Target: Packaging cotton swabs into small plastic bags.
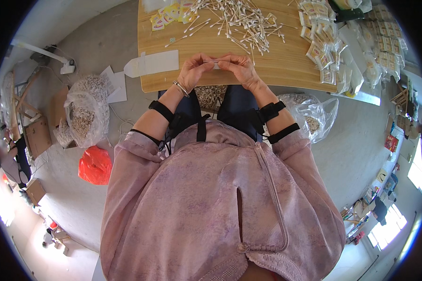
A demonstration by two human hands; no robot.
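A small clear packet (216, 61) is being held between the left hand (192, 71) and the right hand (239, 69), both of which are being kept closed in a pinch on its ends, fingertips nearly meeting above the near edge of the wooden table (276, 70). The packet's long axis is being kept level and running from one hand across to the other, so that one end is pointing toward the person's left and the other toward the right (what lies inside it is too small to tell). Just beyond the hands, a loose heap of cotton swabs (239, 18) is lying unpacked, which suggests that much of the work is still waiting. Farther off to the right of the right hand, many filled packets (323, 42) are being kept in rows and piles, so a good share is judged to be done already. A few yellow sachets (166, 16) are lying beyond the left hand, and a white sheet (152, 63) is resting just beside it.
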